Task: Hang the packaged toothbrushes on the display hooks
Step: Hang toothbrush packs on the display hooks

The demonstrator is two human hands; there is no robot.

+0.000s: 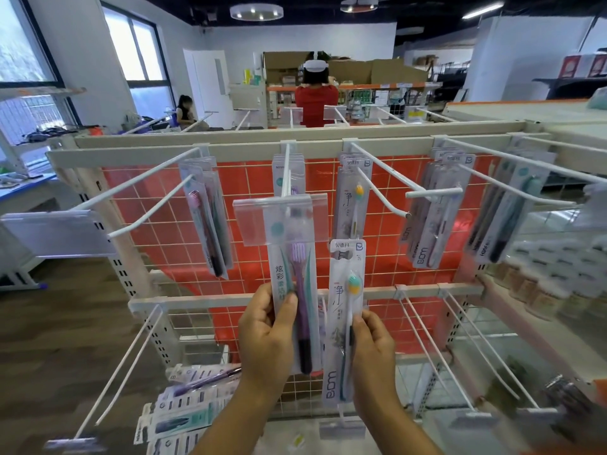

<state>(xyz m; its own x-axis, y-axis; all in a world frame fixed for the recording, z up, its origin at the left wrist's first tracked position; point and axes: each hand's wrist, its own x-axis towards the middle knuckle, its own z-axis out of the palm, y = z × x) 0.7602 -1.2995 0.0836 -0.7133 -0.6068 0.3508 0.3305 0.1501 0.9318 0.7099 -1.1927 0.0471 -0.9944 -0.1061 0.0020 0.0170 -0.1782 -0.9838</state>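
Observation:
My left hand point(266, 336) grips a packaged purple-and-teal toothbrush point(297, 267), held upright; its top sits behind the clear price tag point(279, 220) at the tip of the centre hook point(286, 172). My right hand point(374, 349) pinches a second pack point(343, 310) with a yellow-and-teal brush head, upright just right of the first. This pack hangs free below the hook point(381, 188) that carries matching packs point(353, 192). More packs hang on the left hook point(207, 218) and the right hooks point(433, 208).
A pile of loose toothbrush packs point(187, 402) lies low at the left. Bare white hooks point(131, 366) jut from the lower rail. Red wire grid panel point(387, 251) backs the rack. Two people are farther back in the shop.

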